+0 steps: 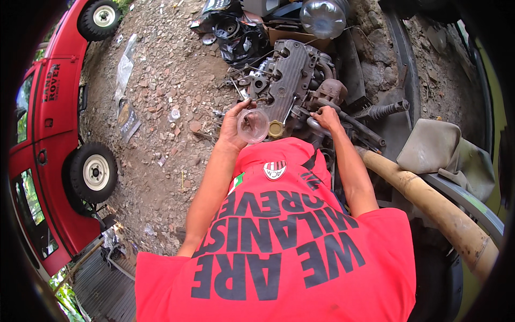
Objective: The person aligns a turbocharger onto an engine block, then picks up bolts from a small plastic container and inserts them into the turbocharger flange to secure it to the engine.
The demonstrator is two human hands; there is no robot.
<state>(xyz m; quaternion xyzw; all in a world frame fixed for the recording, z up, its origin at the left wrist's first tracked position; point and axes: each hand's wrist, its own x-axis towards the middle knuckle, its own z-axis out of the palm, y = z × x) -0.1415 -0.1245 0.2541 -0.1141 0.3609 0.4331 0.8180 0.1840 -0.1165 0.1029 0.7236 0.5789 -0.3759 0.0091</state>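
My left hand is closed around a clear round plastic cup, held over the near left part of an engine. Beside the cup, a yellowish round cap sits at the near end of the engine's ribbed cover. My right hand reaches to the engine's right side, next to a rusty rounded housing and metal pipes. Its fingers are bent and closed at the parts there; what they grip is too small to make out. A thin shiny metal tool lies on the cover between my hands.
Black plastic bags and a large clear bottle lie beyond the engine. At right are a coil-spring shock absorber, a thick tan pole and a grey cloth. A red off-road vehicle stands left on stony ground.
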